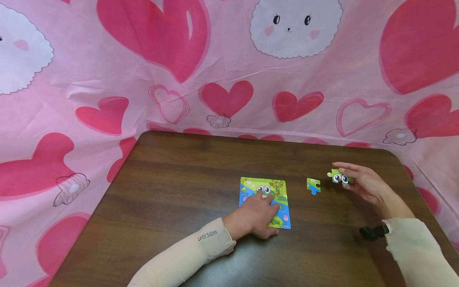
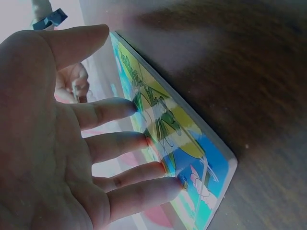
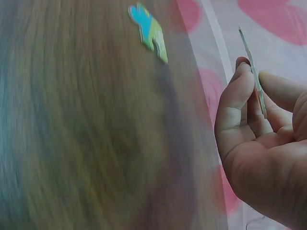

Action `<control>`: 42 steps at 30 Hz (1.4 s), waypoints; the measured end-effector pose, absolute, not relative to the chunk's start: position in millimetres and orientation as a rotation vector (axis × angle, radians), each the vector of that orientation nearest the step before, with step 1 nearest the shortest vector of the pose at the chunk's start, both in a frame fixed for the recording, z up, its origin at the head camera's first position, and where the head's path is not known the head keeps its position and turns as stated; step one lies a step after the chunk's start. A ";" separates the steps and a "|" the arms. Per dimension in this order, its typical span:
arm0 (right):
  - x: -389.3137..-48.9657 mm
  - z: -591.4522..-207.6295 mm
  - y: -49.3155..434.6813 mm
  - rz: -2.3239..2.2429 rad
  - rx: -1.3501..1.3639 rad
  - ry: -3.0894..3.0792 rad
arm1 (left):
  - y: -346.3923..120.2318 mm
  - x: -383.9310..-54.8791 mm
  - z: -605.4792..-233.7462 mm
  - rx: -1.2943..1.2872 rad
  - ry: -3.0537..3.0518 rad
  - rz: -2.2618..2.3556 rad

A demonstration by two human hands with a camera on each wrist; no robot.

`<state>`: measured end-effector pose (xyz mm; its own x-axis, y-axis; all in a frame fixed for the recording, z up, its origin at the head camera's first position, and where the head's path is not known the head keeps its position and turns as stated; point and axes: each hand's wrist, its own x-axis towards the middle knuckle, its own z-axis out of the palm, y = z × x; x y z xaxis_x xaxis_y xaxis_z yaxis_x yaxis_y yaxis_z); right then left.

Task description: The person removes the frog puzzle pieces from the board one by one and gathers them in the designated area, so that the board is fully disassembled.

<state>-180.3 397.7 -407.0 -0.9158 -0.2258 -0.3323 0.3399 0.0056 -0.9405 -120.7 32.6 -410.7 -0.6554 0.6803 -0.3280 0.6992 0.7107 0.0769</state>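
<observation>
A square puzzle board (image 1: pixel 283 199) with a green frog picture lies on the table. My left hand (image 1: pixel 256 215) rests on it, and in the left wrist view the extended fingers (image 2: pixel 139 194) touch its glossy surface. Off to the right, my right hand (image 1: pixel 369 183) pinches a green puzzle piece (image 1: pixel 336 173) printed with two big eyes. Seen from the right wrist, that piece is edge-on between thumb and fingers, raised over the table. Between the board and the right hand lies a loose green and blue puzzle piece (image 1: pixel 313 185).
The dark wooden table (image 1: pixel 172 191) has rounded far corners. Pink cloth with hearts (image 1: pixel 229 95) hangs close behind its far edge and along its sides. A black strap (image 1: pixel 373 232) is worn at the right wrist.
</observation>
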 end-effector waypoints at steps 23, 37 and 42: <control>-172.9 -424.8 420.3 -1.666 0.178 2.170 | 30.2 -120.3 -412.5 1.092 2.611 -0.086; -174.5 -431.1 413.9 -1.523 0.183 2.258 | 30.0 -119.2 -410.9 1.093 2.611 -0.079; -174.0 -431.4 412.7 -1.592 0.170 2.212 | 30.2 -119.0 -410.4 1.096 2.618 -0.093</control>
